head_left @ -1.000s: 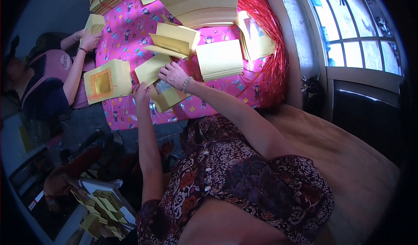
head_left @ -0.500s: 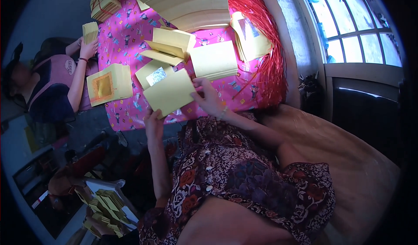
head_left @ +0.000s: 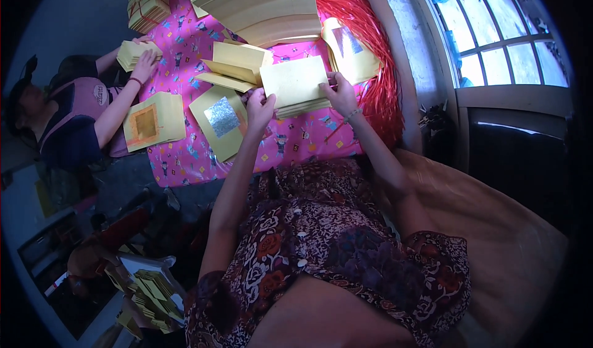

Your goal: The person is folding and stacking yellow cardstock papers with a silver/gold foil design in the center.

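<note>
A plain yellow paper sheet (head_left: 294, 79) lies over a neat stack of similar paper (head_left: 302, 109), whose layered front edge shows beneath it. At its left edge my left hand (head_left: 260, 107) pinches it, thumb on top. My right hand (head_left: 340, 96) grips the right edge the same way, with a bracelet at the wrist. Just left of my left hand rests yellow paper with a silver foil square (head_left: 223, 118). Behind that hand, loosely folded yellow papers (head_left: 231, 70) stand partly spread. How many sheets my fingers hold cannot be made out.
A pink patterned cloth (head_left: 290, 144) covers the table. Large paper stacks (head_left: 259, 14) stand at the back, with red plastic strands (head_left: 382, 70) and foil-marked paper (head_left: 349, 48) at right. On the left, a person (head_left: 80, 113) handles a yellow bundle (head_left: 137, 54) near a gold-square stack (head_left: 154, 122).
Both my hands have moved up and right with the plain sheet, bringing it onto the stack. The silver-foil paper is uncovered. The other person's hands have shifted with their bundle.
</note>
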Tool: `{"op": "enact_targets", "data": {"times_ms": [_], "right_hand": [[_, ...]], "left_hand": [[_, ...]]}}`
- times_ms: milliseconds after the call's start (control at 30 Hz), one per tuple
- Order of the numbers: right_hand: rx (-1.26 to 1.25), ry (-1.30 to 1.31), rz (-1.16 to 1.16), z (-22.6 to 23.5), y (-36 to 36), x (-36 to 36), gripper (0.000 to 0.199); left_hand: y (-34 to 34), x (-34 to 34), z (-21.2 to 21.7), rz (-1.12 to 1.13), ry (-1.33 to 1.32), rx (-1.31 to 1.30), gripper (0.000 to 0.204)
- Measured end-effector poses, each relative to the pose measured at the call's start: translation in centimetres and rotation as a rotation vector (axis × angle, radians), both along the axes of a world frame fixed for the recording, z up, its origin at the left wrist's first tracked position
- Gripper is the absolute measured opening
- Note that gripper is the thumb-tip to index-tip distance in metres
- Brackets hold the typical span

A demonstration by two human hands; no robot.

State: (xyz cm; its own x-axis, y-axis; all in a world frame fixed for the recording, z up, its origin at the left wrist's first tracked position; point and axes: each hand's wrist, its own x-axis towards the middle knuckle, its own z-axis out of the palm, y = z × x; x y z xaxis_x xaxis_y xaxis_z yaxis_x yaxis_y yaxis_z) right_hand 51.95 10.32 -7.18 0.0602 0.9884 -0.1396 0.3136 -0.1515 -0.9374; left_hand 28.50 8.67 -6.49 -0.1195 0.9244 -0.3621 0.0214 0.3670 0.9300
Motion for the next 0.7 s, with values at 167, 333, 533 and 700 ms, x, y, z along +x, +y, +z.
{"op": "enact_targets", "data": {"times_ms": [167,333,533,700], "right_hand": [[-0.012,-0.198,0.016,-2.3,-0.8,-0.5,0.032],[-0.112,-0.23,0.068,-3.8,-0.5,-0.9,0.034],[-0.143,-0.404,0.11,-4.1,0.2,-2.0,0.038],[-0.222,-0.607,0.175,-2.1,0.4,-3.4,0.042]], "left_hand": [[-0.9,-0.3,-4.4,-0.018,0.179,-0.068,0.026],[-0.7,-1.0,-4.8,0.002,0.127,-0.125,0.026],[0.3,-2.9,-6.8,-0.095,0.255,-0.109,0.026],[1.0,-4.7,-8.9,-0.127,0.262,-0.164,0.031]]}}
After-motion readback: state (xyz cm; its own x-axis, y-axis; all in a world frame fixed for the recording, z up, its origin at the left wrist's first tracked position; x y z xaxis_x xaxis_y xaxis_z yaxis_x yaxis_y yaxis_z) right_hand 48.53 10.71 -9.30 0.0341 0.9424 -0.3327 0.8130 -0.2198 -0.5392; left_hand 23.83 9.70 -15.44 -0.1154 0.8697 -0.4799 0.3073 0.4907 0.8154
